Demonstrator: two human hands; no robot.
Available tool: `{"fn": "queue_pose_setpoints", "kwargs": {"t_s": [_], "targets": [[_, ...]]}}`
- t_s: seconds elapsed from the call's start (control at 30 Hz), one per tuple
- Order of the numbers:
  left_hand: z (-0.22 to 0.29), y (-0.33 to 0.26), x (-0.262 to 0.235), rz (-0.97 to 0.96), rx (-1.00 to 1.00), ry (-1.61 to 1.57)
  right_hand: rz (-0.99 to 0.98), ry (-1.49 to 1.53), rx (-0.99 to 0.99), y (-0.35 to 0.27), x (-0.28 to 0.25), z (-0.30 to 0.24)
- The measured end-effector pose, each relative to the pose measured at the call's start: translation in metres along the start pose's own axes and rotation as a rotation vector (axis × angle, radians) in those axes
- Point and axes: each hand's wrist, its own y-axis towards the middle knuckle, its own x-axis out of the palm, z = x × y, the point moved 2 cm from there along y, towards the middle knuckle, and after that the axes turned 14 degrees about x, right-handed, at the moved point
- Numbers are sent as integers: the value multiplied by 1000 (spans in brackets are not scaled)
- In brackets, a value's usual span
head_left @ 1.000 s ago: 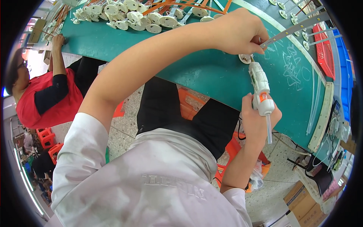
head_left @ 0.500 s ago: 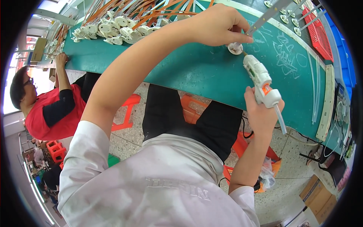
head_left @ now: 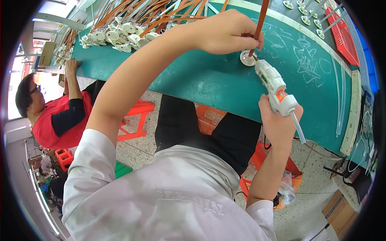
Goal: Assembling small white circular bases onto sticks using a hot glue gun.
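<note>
My left hand (head_left: 235, 34) is closed on a thin upright strip (head_left: 263, 18), pinched near its lower end, its brown face showing. The strip's foot meets a small round white base (head_left: 245, 59) on the green table (head_left: 201, 86). In my right hand (head_left: 278, 124) is a white hot glue gun (head_left: 272, 78) with orange parts inside, gripped by its handle. A clear glue stick (head_left: 297, 127) juts from the gun's back end. The nozzle points at the joint of strip and base; whether it touches cannot be made out.
White bases (head_left: 120, 35) with brown and silvery strips are heaped at the far left. At the far right, several more bases (head_left: 305, 20) stand near a red basket (head_left: 343, 38). Clear glue sticks (head_left: 341, 98) lie on the right. A person in red (head_left: 60, 120) sits at the left.
The strip has been turned: its silvery, dotted face showed before, and now its brown face shows. It also stands more upright. The glue gun has shifted slightly left, staying at the base.
</note>
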Motion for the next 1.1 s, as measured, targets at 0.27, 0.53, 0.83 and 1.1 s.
{"fn": "queue_pose_setpoints", "kwargs": {"t_s": [0.27, 0.53, 0.83, 1.1], "targets": [[20, 4, -17, 25, 151, -103, 11, -72, 29, -3, 3, 7], [21, 6, -16, -55, 79, 12, 12, -42, 13, -2, 8, 10], [19, 4, -14, -16, 146, 30, 20, -139, 99, -3, 7, 1], [17, 7, -13, -45, 150, 62, 8, -91, 58, 1, 6, 9]]}}
